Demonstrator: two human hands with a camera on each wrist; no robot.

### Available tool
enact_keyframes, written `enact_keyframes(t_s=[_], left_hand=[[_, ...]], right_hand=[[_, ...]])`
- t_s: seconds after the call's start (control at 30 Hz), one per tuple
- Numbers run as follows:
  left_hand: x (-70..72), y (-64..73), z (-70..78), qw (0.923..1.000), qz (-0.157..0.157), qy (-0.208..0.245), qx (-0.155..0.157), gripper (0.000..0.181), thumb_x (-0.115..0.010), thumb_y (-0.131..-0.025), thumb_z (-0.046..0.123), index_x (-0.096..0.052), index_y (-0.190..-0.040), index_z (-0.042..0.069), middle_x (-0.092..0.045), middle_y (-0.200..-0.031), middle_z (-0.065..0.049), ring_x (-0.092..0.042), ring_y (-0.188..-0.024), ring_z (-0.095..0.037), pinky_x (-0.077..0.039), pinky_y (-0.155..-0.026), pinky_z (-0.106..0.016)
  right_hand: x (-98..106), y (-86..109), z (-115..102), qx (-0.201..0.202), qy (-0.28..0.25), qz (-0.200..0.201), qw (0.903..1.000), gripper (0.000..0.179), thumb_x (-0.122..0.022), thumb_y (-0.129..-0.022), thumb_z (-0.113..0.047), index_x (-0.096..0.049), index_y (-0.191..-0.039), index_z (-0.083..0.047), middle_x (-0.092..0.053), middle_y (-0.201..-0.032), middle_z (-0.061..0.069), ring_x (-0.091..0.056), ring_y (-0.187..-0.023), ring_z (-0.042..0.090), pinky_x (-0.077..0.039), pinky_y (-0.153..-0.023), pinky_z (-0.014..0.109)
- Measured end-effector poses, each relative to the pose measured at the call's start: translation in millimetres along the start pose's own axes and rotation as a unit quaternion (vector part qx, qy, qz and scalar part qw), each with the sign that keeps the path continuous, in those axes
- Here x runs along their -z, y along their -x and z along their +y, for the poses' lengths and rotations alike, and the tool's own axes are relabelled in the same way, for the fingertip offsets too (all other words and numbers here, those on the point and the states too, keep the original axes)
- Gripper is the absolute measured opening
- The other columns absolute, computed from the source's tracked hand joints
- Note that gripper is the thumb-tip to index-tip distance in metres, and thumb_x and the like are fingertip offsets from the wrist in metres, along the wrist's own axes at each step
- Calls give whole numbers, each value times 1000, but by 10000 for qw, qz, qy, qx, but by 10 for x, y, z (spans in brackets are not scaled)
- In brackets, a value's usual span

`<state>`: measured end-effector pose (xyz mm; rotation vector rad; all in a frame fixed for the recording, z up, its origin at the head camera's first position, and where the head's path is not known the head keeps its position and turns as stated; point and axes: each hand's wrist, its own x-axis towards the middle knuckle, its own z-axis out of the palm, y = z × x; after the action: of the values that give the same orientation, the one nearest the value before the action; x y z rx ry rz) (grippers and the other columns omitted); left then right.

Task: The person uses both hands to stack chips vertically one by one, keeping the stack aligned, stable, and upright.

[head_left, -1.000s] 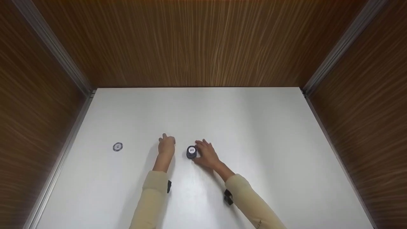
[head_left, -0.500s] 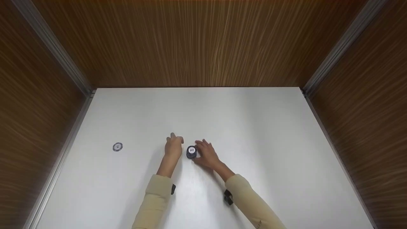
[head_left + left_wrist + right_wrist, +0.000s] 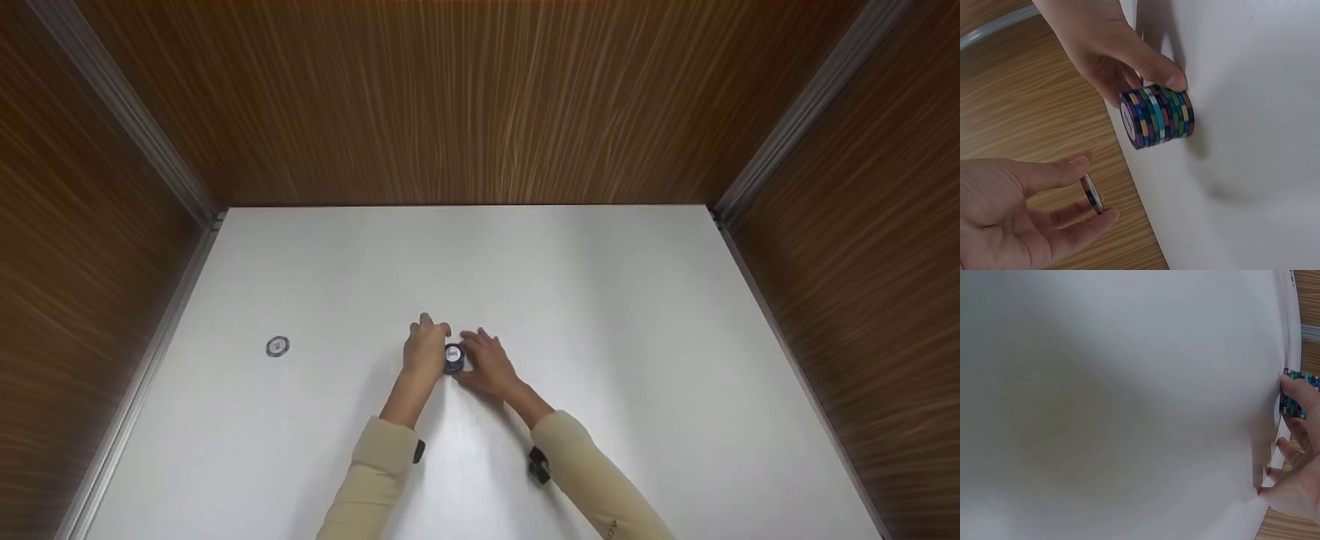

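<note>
A stack of poker chips [image 3: 1159, 118] with multicoloured edges stands on the white table. My right hand [image 3: 489, 365] steadies it from the right, thumb and fingers about its lower part; the right wrist view shows the thumb and a finger on the stack [image 3: 1293, 395]. Between thumb and fingertips my left hand [image 3: 1022, 208] pinches a single poker chip [image 3: 1093, 194], tilted on edge and apart from the stack. In the head view the left hand [image 3: 425, 351] overlaps the stack's left side and hides the chip it holds.
Another poker chip [image 3: 277, 346] lies flat on the white table [image 3: 637, 360], well to the left of both hands. Brown wood-grain panels [image 3: 480, 105] wall the table at the back and both sides.
My left hand has moved right, up to the stack. The right hand has stayed in place at the stack, and the lone chip at left has not moved.
</note>
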<state>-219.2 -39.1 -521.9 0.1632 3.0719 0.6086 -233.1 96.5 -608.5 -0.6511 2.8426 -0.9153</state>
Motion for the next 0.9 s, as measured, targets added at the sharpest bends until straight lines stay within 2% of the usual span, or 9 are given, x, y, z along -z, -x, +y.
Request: enact_keyframes(t_s=[0.23, 0.47, 0.63, 0.9], left_hand=[[-71, 28, 97, 9989, 268, -149, -347, 21, -69, -77, 0, -69, -98, 2, -54, -92, -16, -57, -84, -28, -55, -65, -30], [-165, 46, 156, 9964, 545, -294, -572, 17, -65, -81, 0, -70, -97, 4, -56, -89, -16, -59, -81, -28, -55, -63, -28], [-221, 54, 195, 9972, 423, -227, -575, 21, -65, -80, -1, -69, -100, 6, -56, -92, -16, -59, -84, -27, -55, -66, -29], [-341, 53, 207, 9965, 553, -184, -592, 25, -68, -76, -3, -69, -100, 4, -57, -91, -16, -59, -82, -28, -55, -63, -31]], right_hand=[[3, 4, 4, 258, 27, 175, 9995, 45, -76, -73, -18, -57, -111, -3, -48, -130, 15, -32, -126, 43, -20, -102, 61], [2, 14, -2, 74, 153, -59, 9998, 58, -73, -77, -21, -49, -127, -5, -45, -134, 13, -28, -129, 40, -17, -104, 58], [16, 16, -10, -70, 212, -223, 9995, 58, -70, -79, -18, -46, -130, -2, -44, -136, 14, -24, -131, 37, -14, -106, 55], [21, 19, 2, -35, 107, -158, 9998, 57, -66, -83, -21, -44, -130, 1, -45, -134, 14, -25, -131, 38, -14, -106, 56]])
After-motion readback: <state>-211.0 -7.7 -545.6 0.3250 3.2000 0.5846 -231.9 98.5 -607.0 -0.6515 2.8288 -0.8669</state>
